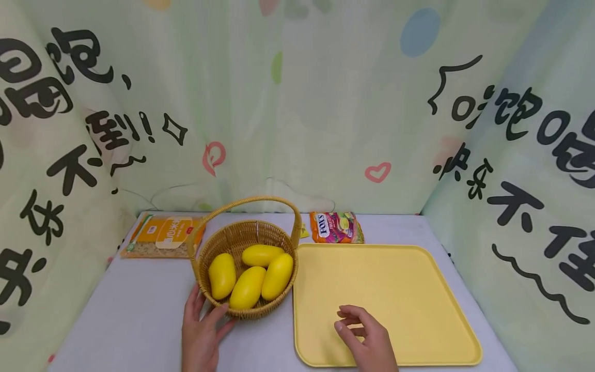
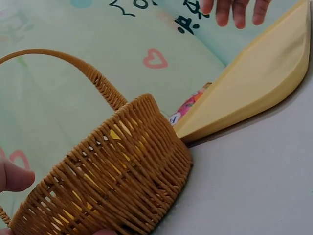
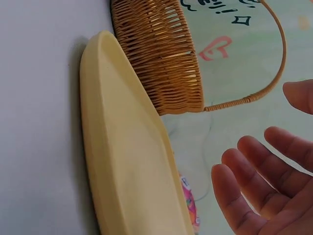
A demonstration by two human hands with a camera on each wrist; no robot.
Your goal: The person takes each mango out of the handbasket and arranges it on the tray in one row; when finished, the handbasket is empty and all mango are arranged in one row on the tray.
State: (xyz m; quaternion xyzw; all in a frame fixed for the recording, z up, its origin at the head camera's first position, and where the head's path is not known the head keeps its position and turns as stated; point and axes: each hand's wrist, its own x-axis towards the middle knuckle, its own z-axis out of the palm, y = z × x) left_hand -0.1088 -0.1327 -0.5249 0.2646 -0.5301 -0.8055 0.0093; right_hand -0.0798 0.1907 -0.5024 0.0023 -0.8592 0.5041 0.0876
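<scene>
A round basket of woven tan wicker with a tall arched handle (image 1: 254, 312) stands on a white table (image 1: 135, 310), holding four smooth yellow oval fruits (image 1: 248, 288); the left hand (image 1: 202, 330) is at its seven o'clock, fingers spread against the outer wall (in the left wrist view only one digit and bits of fingertip show, so how firmly they bear on it I cannot tell). Through the weave the fruits appear just as yellow slivers. At the basket's three to four o'clock lies a pale-yellow rectangular plastic tray with rounded corners (image 1: 418, 299), and above its seven o'clock hangs the right hand (image 1: 367, 336), fingers loosely bent, grasping nothing, its wrist cut off by the lower edge. At ten o'clock from the basket, an orange-and-clear flat plastic bag (image 1: 162, 237) is partly covered by the handle. At one to two o'clock lies a colourful, shiny FOX'S packet (image 1: 337, 227); beside it a small yellow scrap (image 1: 304, 231), mostly hidden behind the handle, is unreadable.
</scene>
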